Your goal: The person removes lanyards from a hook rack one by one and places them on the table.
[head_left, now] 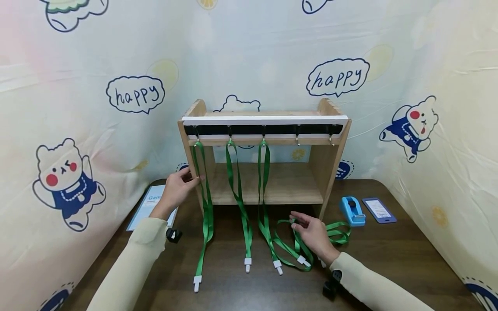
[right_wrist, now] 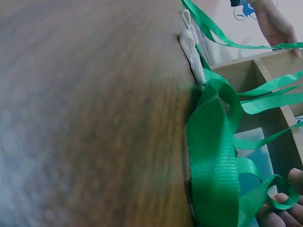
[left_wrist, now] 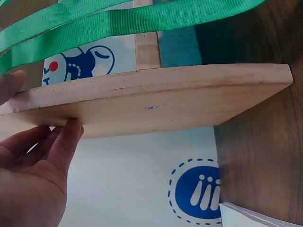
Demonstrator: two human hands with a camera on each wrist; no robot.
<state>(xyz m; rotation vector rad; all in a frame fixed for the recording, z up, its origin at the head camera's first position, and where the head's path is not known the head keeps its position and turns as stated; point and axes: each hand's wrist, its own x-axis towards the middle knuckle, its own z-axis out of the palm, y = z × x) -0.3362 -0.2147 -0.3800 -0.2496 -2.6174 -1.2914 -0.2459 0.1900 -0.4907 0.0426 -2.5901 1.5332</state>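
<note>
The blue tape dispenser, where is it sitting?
In the head view, the blue tape dispenser sits on the table's right side, between the wooden rack and a purple card.

Left hand [head_left: 177, 190]: raised, fingers straight, thumb apart.
Right hand [head_left: 313, 235]: low, palm down, fingertips [right_wrist: 279, 201] curled.
Sleeves: cream.

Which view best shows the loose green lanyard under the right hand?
The head view: the loose lanyard lies coiled on the table under the right hand. The right wrist view shows only close folds; the left wrist view shows hanging straps only.
</note>
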